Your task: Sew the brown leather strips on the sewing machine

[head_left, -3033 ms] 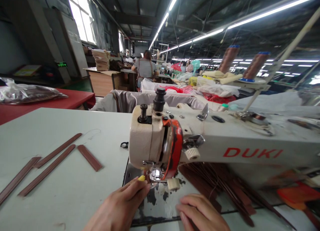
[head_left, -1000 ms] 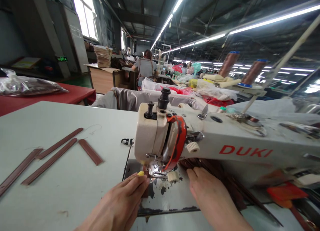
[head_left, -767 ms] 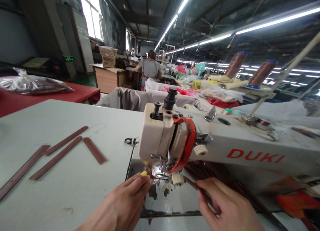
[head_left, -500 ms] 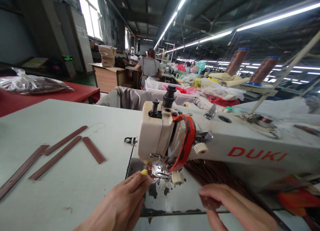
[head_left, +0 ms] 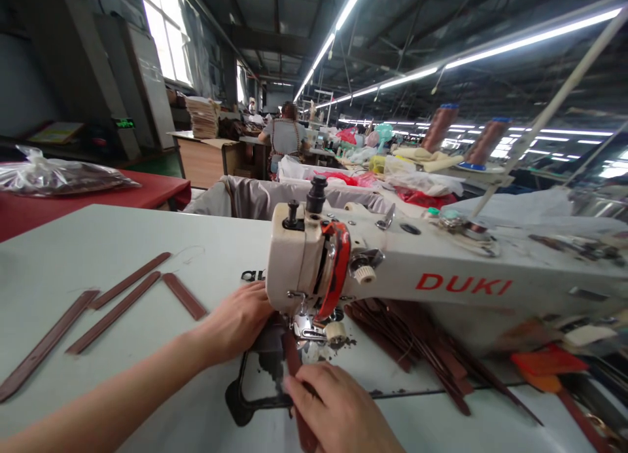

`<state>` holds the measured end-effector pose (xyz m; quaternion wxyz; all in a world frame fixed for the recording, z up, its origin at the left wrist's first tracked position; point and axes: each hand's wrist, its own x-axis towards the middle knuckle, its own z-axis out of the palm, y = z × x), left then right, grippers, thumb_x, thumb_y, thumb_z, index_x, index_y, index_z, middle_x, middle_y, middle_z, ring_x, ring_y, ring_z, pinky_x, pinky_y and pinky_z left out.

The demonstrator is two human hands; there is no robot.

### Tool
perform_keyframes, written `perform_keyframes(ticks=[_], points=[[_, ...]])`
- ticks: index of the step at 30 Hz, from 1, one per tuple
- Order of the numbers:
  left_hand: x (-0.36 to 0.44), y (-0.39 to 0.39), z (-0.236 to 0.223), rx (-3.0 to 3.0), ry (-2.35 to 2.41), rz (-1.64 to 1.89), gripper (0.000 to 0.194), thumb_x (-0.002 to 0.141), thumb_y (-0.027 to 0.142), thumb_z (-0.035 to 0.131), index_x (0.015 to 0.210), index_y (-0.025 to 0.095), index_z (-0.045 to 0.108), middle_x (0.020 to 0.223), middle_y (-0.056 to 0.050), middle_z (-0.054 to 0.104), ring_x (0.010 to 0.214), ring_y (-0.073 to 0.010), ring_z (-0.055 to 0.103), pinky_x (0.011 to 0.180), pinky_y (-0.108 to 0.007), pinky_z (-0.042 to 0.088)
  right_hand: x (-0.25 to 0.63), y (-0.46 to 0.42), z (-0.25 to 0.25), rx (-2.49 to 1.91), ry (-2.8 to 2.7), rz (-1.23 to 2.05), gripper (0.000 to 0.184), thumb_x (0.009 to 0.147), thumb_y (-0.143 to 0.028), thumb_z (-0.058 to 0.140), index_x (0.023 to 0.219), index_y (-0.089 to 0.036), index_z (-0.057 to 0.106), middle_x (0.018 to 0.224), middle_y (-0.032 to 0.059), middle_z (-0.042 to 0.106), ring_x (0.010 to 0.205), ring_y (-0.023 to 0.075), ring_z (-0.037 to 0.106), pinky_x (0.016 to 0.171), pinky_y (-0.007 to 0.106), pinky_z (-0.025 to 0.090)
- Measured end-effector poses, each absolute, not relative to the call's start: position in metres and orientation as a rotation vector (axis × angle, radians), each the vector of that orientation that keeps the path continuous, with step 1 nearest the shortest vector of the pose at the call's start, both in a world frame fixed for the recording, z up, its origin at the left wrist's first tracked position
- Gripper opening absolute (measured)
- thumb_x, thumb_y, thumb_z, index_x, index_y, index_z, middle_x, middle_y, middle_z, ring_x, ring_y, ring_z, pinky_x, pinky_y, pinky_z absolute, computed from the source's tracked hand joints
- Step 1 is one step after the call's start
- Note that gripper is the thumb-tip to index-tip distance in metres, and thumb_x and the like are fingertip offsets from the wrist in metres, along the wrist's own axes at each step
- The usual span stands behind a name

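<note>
A white sewing machine (head_left: pixel 289 263) with red DUKI lettering stands in front of me. My right hand (head_left: pixel 338 404) is closed on a brown leather strap (head_left: pixel 293 358), which runs from the presser foot (head_left: pixel 309 328) toward me. At the left of the machine's head, my left hand (head_left: pixel 240 322) reaches in behind the needle area; its fingertips are hidden there, so whether it grips anything does not show. Under the machine's arm lies a pile of brown leather straps (head_left: pixel 407 335). Several finished-looking strap pieces (head_left: pixel 115 312) rest on the table at left.
The pale worktable (head_left: pixel 196 400) spreads left of the machine. A red-handled tool (head_left: pixel 547 361) lies at right. Behind are a grey cloth-lined bin (head_left: pixel 250 198), a red-covered table (head_left: pixel 161 188) with a plastic bag (head_left: pixel 63 175), thread cones (head_left: pixel 439 129) and a seated co-worker (head_left: pixel 287 139).
My right hand has moved left to the needle area, now with a strap at the presser foot. My left hand has shifted from in front of the needle to behind the head's left side.
</note>
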<state>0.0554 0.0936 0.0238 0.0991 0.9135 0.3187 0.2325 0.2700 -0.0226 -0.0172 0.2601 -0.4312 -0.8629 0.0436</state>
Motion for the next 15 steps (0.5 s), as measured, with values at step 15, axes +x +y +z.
perform_keyframes(ticks=[15], points=[[0.065,0.026,0.001,2.815,0.82,0.885,0.05,0.078,0.003,0.043,0.126,0.013,0.054,0.125,-0.012,0.063,0.118,-0.0206,0.059,0.103,-0.03,0.046,0.253,-0.009,-0.041,-1.238,-2.254,0.018,0.015,0.092,-0.018,0.05,0.095,-0.017,0.064,0.085,0.0038,0.067,0.075,0.0223,0.064,0.062,0.035,0.054]])
